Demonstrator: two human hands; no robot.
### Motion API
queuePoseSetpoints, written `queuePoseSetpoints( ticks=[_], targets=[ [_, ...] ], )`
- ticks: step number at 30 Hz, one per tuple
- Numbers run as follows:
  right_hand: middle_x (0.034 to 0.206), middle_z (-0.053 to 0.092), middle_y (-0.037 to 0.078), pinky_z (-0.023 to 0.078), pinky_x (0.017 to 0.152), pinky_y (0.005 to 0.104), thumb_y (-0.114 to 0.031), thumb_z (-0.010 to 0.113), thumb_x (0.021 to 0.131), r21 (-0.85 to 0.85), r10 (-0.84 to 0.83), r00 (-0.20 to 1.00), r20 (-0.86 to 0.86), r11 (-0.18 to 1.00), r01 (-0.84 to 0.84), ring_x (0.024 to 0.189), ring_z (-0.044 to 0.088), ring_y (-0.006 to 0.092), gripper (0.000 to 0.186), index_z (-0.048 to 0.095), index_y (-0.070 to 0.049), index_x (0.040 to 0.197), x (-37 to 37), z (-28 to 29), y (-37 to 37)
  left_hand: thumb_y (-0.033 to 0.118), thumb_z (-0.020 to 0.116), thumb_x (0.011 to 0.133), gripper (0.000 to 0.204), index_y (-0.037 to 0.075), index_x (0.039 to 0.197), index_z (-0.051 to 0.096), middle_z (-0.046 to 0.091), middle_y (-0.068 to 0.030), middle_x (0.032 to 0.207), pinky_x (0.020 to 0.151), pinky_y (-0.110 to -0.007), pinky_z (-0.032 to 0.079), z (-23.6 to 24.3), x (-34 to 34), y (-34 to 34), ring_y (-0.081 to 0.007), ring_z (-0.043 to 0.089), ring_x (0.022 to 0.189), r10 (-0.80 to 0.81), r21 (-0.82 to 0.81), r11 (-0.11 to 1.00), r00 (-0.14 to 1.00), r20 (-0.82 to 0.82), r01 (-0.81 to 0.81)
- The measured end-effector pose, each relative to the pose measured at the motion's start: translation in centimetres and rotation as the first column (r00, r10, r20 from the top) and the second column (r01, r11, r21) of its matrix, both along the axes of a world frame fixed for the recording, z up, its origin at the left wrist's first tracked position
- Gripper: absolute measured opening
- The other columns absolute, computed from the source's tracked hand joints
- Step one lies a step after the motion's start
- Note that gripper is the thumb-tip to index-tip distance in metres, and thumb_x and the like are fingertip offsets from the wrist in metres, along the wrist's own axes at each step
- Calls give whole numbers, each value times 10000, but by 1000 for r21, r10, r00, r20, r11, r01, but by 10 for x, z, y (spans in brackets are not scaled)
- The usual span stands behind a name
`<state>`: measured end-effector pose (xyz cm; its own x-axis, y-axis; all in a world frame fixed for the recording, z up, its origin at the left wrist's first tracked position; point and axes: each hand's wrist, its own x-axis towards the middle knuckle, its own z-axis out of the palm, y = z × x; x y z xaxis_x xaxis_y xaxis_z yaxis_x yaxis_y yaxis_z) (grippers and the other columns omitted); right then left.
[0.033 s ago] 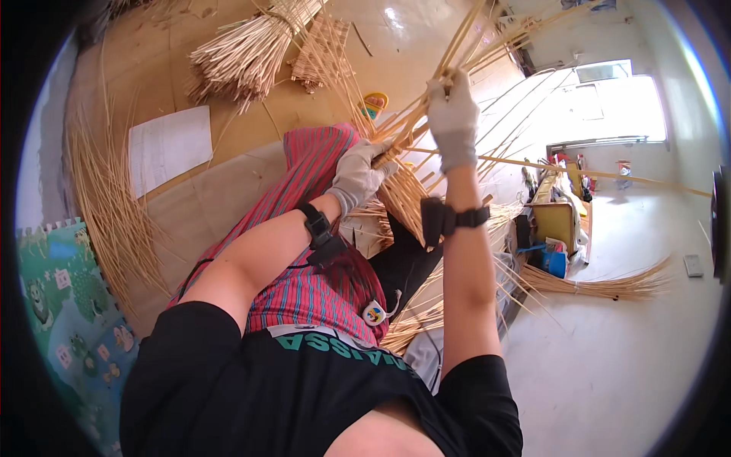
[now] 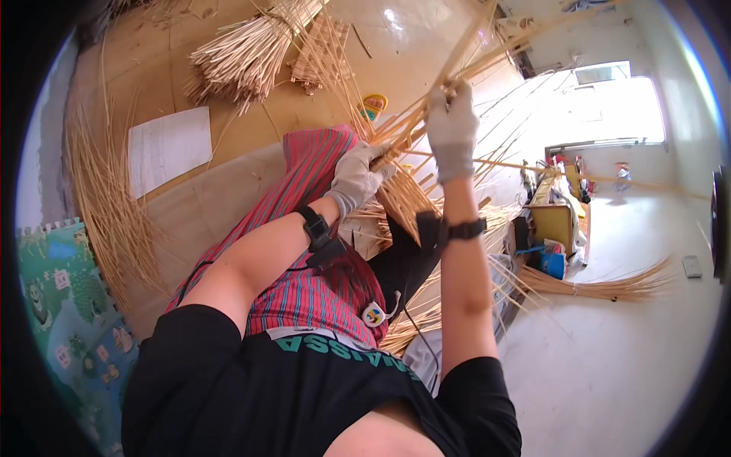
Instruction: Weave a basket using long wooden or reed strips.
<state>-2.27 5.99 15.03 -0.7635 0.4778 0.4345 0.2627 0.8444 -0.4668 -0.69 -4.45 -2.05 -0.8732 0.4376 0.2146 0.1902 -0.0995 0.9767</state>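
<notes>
A half-woven piece of pale cane-like strips (image 2: 409,199) stands over my lap, with loose strip ends fanning out toward the upper right. My left hand (image 2: 358,179), in a light glove, is closed on the left edge of the weave. Higher up and to the right, my gloved right hand (image 2: 451,131) grips a few long strips (image 2: 464,57) in a fist. One of the long strips runs off to the right past that wrist. A red striped cloth (image 2: 304,301) covers my leg beneath the work. A small round white object (image 2: 374,314) lies on the cloth.
A thick bundle of strips (image 2: 247,53) and a small woven mat (image 2: 320,53) lie on the floor ahead. Loose strips (image 2: 114,198) and a white sheet (image 2: 169,148) are at left. Another bundle (image 2: 601,286) lies at right, near a blue container (image 2: 553,264).
My right hand has shifted slightly downward, and the strips it holds have swung and look blurred. My left hand stays in place on the weave.
</notes>
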Motion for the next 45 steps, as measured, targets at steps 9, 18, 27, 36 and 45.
queuePoseSetpoints(
  ticks=[9, 18, 27, 36, 45],
  targets=[
    [795, 685, 169, 554, 655, 434, -178, 588, 1004, 66, 56, 991, -121, 997, -48, 728, 710, 367, 135, 602, -89, 1106, 80, -34, -94, 82, 871, 771, 407, 24, 1129, 687, 654, -127, 1028, 834, -338, 542, -25, 5, -1, -250, 669, 902, -23, 93, 996, 984, 175, 7],
    [754, 674, 151, 533, 615, 395, -185, 611, 1000, -215, -30, 998, -52, 976, 18, 686, 700, 305, 133, 661, -72, 1048, 87, -3, -69, 385, 595, 1036, 423, 7, 1203, 684, 716, -88, 1121, 911, -323, 531, 10, -73, 7, -180, 659, 1000, -451, 181, 879, 892, 15, 441],
    [998, 713, 126, 576, 756, 398, -199, 664, 955, -265, 181, 982, 47, 950, -163, 931, 698, 326, 117, 703, -90, 935, 141, -10, -106, 710, 389, 997, 768, 23, 1075, 721, 671, -37, 849, 655, -226, 499, 8, -76, 40, -122, 643, 776, -722, 208, 675, 575, 385, 708],
    [1078, 715, 134, 572, 859, 346, -32, 679, 889, -318, 196, 980, -45, 927, -200, 1020, 711, 267, 55, 695, -60, 934, 182, -43, -82, 819, 276, 948, 905, 33, 851, 713, 605, -36, 633, 462, -186, 398, -4, -74, 10, -109, 531, 525, -748, 616, 664, 366, 554, 424],
    [976, 724, 72, 601, 658, 305, -269, 699, 987, -986, -472, 866, -166, 81, -145, 819, 723, 180, 296, 688, -15, 1137, 240, -156, 29, 485, 436, 1077, 574, 3, 1360, 565, 641, -78, 780, 650, -261, 538, -4, -77, 20, -167, 619, 705, -846, 757, 514, 384, 370, 404]
  ],
)
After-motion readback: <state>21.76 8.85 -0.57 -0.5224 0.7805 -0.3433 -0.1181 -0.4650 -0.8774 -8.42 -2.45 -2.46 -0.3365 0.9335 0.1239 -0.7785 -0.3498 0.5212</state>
